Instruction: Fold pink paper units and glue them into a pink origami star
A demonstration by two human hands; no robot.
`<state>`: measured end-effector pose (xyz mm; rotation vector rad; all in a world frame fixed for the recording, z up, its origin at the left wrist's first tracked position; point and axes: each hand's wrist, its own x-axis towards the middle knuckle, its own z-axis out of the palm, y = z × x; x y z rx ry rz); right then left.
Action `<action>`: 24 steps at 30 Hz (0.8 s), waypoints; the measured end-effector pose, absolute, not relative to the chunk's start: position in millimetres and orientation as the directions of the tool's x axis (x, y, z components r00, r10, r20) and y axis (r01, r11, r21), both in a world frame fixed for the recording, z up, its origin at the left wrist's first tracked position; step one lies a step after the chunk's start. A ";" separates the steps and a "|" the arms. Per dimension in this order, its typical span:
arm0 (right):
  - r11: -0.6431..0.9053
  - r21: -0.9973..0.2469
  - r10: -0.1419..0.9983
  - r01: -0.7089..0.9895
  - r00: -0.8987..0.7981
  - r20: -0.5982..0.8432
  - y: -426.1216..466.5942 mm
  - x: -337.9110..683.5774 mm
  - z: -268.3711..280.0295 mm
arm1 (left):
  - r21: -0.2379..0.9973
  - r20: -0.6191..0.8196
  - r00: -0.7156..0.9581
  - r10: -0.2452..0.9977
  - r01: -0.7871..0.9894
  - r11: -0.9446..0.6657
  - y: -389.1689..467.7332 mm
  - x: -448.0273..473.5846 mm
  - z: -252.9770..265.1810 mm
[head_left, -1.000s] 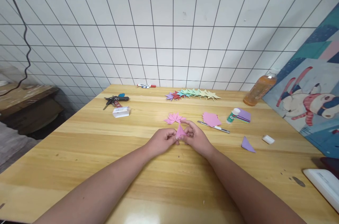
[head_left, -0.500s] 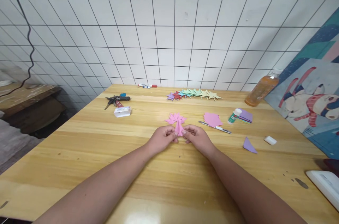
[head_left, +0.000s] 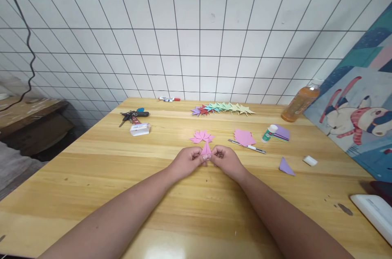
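Observation:
Between my two hands is a small folded piece of pink paper [head_left: 207,149], its narrow point facing away from me. My left hand [head_left: 187,162] pinches its left lower side, thumb on top. On the other side my right hand [head_left: 226,161] grips the lower right part, with the thumbs close together at the bottom edge. Just beyond lies a pink folded-paper fan shape [head_left: 201,136] with several points. A stack of pink paper [head_left: 244,137] rests to the right, a pen [head_left: 255,149] along its near edge. My fingers hide the lower edge of the held piece.
Along the back stands a row of coloured folded-paper pieces [head_left: 226,108]. On the right are a glue stick [head_left: 268,133], purple paper sheets [head_left: 282,132], a purple folded triangle [head_left: 286,166], an eraser [head_left: 310,160] and a bottle [head_left: 300,103]. Keys [head_left: 133,116] and a small box [head_left: 140,129] lie left.
Both thumbs have come closer together over the bottom of the pink paper, and its lower part looks shorter and more covered. The whole view has shifted slightly.

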<state>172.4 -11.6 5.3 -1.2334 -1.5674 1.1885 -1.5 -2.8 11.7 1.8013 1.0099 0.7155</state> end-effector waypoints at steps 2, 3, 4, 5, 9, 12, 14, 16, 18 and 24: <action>0.102 -0.983 0.969 0.156 -0.239 0.062 -12.5 172.2 7.5 | 0.895 0.040 0.510 0.859 0.364 -0.257 -3.2 -3.0 11.4; 0.116 -0.985 0.965 0.127 -0.248 0.082 -13.0 172.1 8.4 | 0.884 0.034 0.518 0.855 0.384 -0.268 -3.5 -3.8 11.2; 0.131 -0.985 0.964 0.110 -0.247 0.100 -13.5 172.1 8.9 | 0.868 0.031 0.527 0.849 0.407 -0.284 -3.9 -4.5 11.0; 0.142 -0.984 0.965 0.105 -0.238 0.114 -13.9 172.0 9.2 | 0.851 0.034 0.534 0.845 0.428 -0.305 -4.4 -5.1 10.8; 0.119 -0.989 0.978 0.084 -0.183 0.102 -14.5 173.0 9.3 | 0.809 0.067 0.545 0.836 0.460 -0.365 -6.7 -5.6 10.1; 0.088 -0.994 0.987 0.066 -0.143 0.077 -14.0 174.8 10.7 | 0.810 0.077 0.551 0.831 0.452 -0.374 -7.7 -4.8 11.0; 0.069 -0.996 0.991 0.059 -0.114 0.062 -13.6 176.1 12.3 | 0.833 0.073 0.548 0.834 0.426 -0.353 -7.2 -4.0 12.2; 0.049 -0.998 0.996 0.044 -0.076 0.046 -13.0 177.2 13.7 | 0.878 0.058 0.528 0.847 0.378 -0.295 -5.6 -3.3 13.3; 0.028 -0.999 0.999 0.029 -0.039 0.027 -12.4 178.3 14.3 | 0.918 0.041 0.488 0.872 0.327 -0.226 -3.3 -3.1 13.7; -0.013 -1.000 0.999 0.006 -0.035 -0.014 -9.8 181.6 11.5 | 0.953 0.009 0.451 0.892 0.267 -0.144 0.1 -2.2 13.4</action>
